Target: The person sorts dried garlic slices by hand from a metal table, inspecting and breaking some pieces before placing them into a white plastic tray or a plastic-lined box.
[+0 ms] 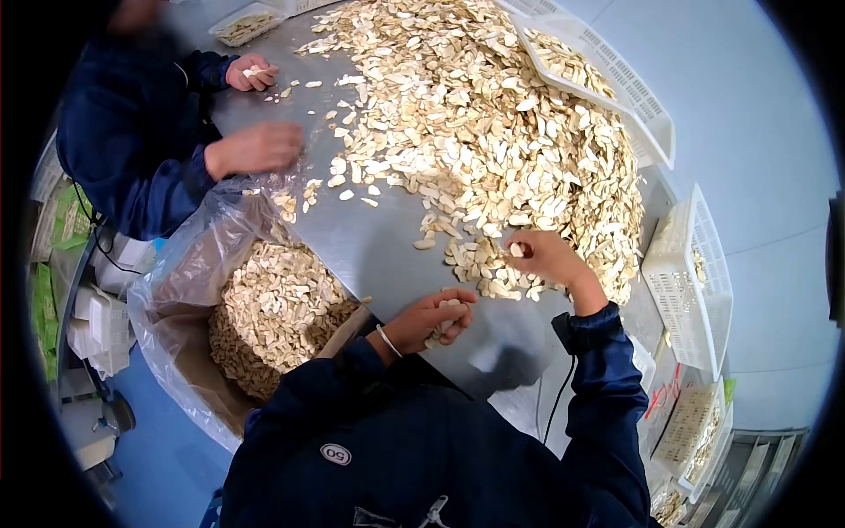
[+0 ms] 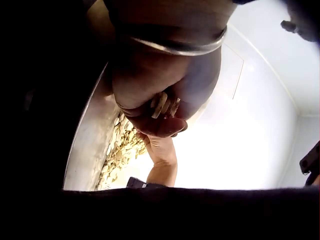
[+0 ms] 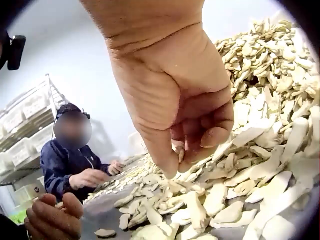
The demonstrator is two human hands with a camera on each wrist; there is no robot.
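Observation:
My left hand [image 1: 412, 326], with a pale band at the wrist, curls around several pale dried slices [image 1: 449, 317] near the table's front edge. The left wrist view shows those slices [image 2: 161, 106] edge-on between the fingers. Over the near edge of a big heap of slices [image 1: 493, 132], my right hand [image 1: 560, 266] pinches one pale slice [image 1: 517, 251] between thumb and fingers. In the right wrist view, the right hand [image 3: 165, 95] points down, its fingertips close over loose slices [image 3: 197, 207].
A plastic-lined box [image 1: 352, 327] full of slices stands left of my left hand. Across from it another person [image 1: 132, 141] works at the metal table [image 1: 352, 238]. White perforated baskets [image 1: 695, 290] line the right side, and a small white tray [image 1: 264, 18] sits at the far left.

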